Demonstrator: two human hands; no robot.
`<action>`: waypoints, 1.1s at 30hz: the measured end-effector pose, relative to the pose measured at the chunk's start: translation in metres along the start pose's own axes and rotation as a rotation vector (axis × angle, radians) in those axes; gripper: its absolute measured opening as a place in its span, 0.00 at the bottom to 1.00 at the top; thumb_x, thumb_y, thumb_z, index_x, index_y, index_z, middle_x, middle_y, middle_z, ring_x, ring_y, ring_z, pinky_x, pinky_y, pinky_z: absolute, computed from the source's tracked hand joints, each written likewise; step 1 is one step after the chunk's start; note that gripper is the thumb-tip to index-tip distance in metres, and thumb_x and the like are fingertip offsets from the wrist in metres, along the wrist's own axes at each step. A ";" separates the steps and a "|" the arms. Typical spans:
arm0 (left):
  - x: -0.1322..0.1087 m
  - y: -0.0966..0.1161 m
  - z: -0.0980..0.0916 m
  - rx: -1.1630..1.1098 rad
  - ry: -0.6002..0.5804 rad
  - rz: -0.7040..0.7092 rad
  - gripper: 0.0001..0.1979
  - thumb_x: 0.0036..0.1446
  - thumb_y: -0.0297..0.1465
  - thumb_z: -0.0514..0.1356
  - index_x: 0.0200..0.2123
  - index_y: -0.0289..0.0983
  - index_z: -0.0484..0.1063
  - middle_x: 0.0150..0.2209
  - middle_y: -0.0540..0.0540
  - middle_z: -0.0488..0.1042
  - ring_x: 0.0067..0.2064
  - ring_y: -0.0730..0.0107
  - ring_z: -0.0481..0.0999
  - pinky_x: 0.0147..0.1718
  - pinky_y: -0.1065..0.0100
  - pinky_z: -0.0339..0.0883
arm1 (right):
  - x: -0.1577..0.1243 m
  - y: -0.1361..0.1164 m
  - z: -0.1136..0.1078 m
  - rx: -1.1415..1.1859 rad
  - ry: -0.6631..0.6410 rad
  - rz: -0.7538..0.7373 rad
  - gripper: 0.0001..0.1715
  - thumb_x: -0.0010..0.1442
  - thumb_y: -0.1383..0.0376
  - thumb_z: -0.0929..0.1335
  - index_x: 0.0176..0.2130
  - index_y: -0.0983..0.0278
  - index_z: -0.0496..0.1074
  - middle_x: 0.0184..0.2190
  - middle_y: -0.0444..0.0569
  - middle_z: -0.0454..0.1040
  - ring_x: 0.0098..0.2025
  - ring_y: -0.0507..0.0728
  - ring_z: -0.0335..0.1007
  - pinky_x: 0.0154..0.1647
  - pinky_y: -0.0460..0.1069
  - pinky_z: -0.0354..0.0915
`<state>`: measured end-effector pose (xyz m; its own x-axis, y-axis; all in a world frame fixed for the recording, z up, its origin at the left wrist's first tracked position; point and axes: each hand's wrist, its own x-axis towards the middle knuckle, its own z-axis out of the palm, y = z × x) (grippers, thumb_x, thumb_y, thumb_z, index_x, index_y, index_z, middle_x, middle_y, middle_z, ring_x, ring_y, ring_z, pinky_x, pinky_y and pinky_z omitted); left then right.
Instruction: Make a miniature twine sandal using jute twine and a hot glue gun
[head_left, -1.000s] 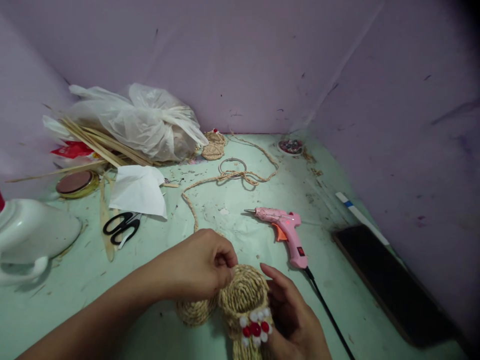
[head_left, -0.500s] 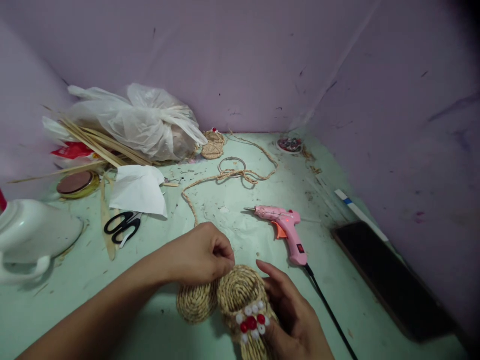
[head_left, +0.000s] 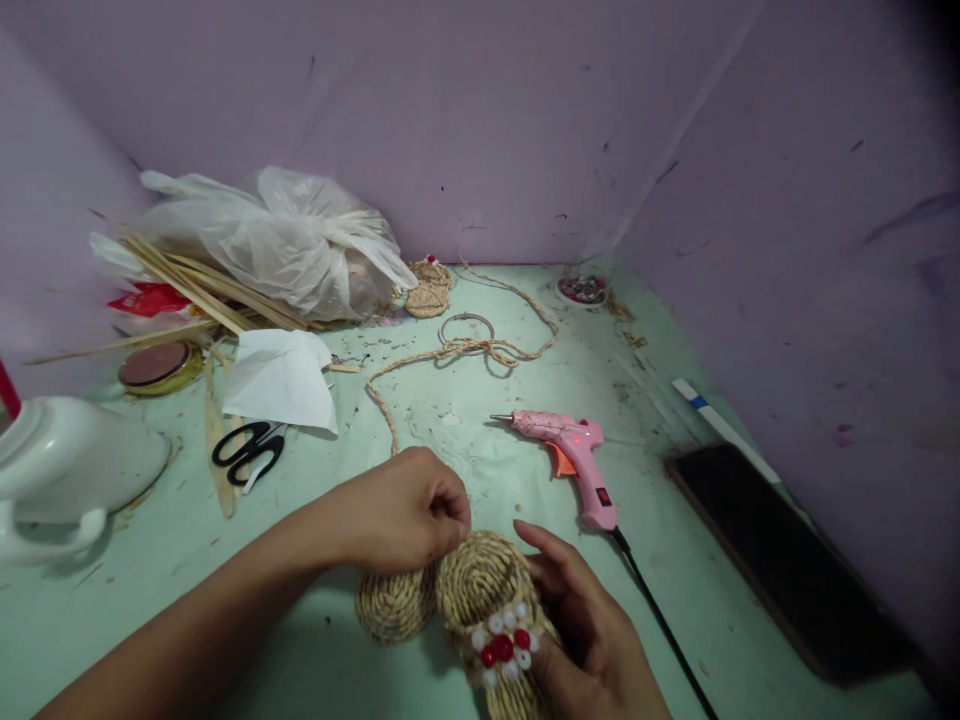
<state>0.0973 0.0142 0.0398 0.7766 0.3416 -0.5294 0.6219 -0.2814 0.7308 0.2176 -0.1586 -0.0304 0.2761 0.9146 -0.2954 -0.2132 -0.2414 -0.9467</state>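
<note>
A small woven straw slipper (head_left: 486, 580), with a strap of white and red beads (head_left: 504, 648), lies at the bottom middle. My right hand (head_left: 592, 630) is wrapped round its right side, thumb beside the beads. At the slipper's upper left edge, my left hand (head_left: 409, 510) is closed in a pinch; what its fingertips hold is hidden. Under that hand a second coiled straw piece (head_left: 395, 607) partly shows, left of the slipper. A braided straw cord (head_left: 382, 405) runs from behind my left hand toward the back of the table.
A pink glue gun (head_left: 562, 445) lies to the right with its black cable; beyond it is a dark phone (head_left: 787, 560). Scissors (head_left: 247, 452), white paper (head_left: 281, 380) and a white jug (head_left: 67, 465) are on the left. A plastic bag (head_left: 300, 240) and straw slipper (head_left: 430, 290) sit at the back.
The view has shifted very slightly. Both hands and the beaded slipper stay where they were.
</note>
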 end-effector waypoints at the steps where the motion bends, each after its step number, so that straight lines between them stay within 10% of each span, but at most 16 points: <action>1: 0.000 0.000 0.000 0.008 0.001 0.004 0.09 0.43 0.25 0.52 0.24 0.32 0.72 0.23 0.51 0.67 0.25 0.76 0.63 0.22 0.75 0.55 | 0.000 0.000 0.000 -0.001 0.002 0.004 0.32 0.52 0.54 0.70 0.54 0.60 0.62 0.44 0.56 0.75 0.44 0.60 0.74 0.46 0.53 0.67; 33: -0.006 0.005 0.006 0.190 0.100 -0.018 0.08 0.43 0.28 0.53 0.23 0.36 0.72 0.19 0.52 0.67 0.21 0.77 0.63 0.18 0.76 0.51 | 0.001 -0.006 0.002 0.049 0.011 0.020 0.30 0.52 0.58 0.71 0.52 0.59 0.63 0.37 0.51 0.77 0.38 0.57 0.75 0.42 0.51 0.67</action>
<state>0.0966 0.0053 0.0442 0.7573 0.4330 -0.4889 0.6506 -0.4352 0.6224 0.2173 -0.1561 -0.0249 0.2814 0.9061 -0.3159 -0.2642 -0.2433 -0.9333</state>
